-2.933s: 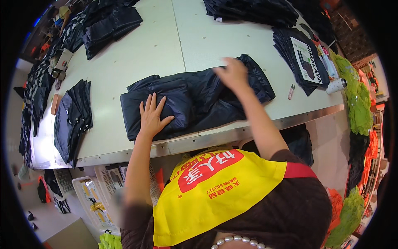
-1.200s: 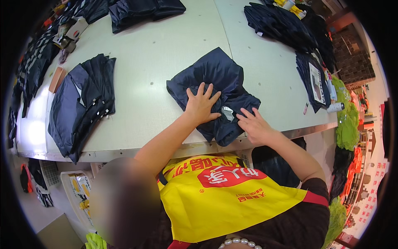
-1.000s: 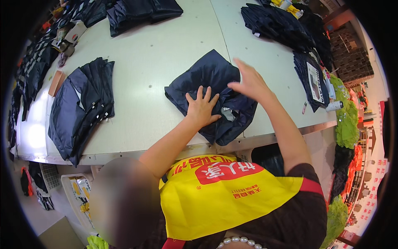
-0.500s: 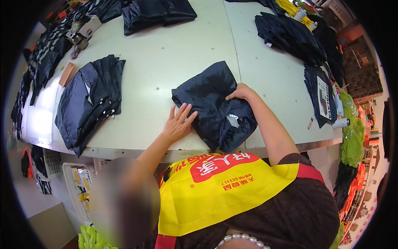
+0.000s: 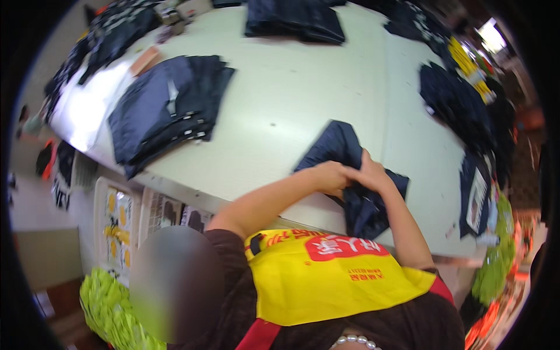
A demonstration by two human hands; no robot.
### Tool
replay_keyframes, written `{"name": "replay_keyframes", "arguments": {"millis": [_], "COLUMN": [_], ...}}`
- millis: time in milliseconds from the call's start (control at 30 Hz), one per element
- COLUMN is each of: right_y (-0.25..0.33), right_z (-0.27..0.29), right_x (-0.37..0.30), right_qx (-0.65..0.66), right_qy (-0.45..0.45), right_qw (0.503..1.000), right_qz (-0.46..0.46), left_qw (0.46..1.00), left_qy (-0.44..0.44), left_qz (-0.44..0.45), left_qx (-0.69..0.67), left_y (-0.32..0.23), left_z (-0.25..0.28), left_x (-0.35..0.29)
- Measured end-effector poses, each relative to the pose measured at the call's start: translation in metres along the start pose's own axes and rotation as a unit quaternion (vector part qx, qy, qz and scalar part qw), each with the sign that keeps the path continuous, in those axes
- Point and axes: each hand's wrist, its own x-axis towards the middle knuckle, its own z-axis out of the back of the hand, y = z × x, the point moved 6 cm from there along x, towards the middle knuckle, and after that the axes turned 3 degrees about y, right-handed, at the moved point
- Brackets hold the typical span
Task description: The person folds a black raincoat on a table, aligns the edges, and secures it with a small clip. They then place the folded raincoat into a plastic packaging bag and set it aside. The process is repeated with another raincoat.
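A dark navy garment [image 5: 335, 143] of thin, shiny cloth lies bunched on the white table near its front edge. Over its middle my two hands meet, touching or crossing each other. My left hand [image 5: 330, 177] is closed on the cloth, its fingertips hidden underneath. My right hand [image 5: 372, 174] grips the same garment from the right, one digit pointing away from me; some blur softens its fingers. Part of the cloth hangs toward me between my forearms, close to my yellow apron [image 5: 332, 280].
A stack of dark garments [image 5: 169, 105] lies left on the table [image 5: 280, 151], with a pinkish box [image 5: 146, 60] behind it. Other dark piles are at the back [image 5: 294, 22] and right [image 5: 458, 105]. Below the left edge stands a white basket [image 5: 100, 224] of packets.
Previously spread flatter, the garment is now gathered and folded in. My left hand has moved from its left side across to meet my right hand. The whole view has shifted and turned.
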Motion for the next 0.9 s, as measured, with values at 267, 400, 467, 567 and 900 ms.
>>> {"name": "replay_keyframes", "arguments": {"millis": [267, 400, 467, 567, 900], "right_y": [0.027, 0.008, -0.017, -0.068, -0.225], "right_z": [-0.025, -0.023, -0.017, 0.004, 0.027], "right_x": [-0.024, -0.035, -0.043, -0.05, -0.059], "right_qx": [-0.209, -0.163, -0.138, 0.006, 0.404], "right_qy": [0.028, 0.055, 0.047, -0.025, -0.154], "right_qw": [0.977, 0.985, 0.988, 0.998, 0.901], "right_qz": [-0.024, 0.034, 0.048, 0.052, 0.029], "left_qw": [0.965, 0.953, 0.897, 0.738, 0.736], "left_qy": [0.154, 0.064, -0.039, -0.396, -0.314], "left_qz": [0.189, 0.101, 0.319, 0.441, 0.468], "left_qx": [-0.097, -0.279, -0.305, 0.322, 0.376], "left_y": [0.012, -0.001, 0.046, 0.126, 0.114], "left_z": [-0.005, 0.04, 0.109, 0.219, 0.215], "left_x": [0.018, 0.0, -0.038, -0.186, -0.286]}}
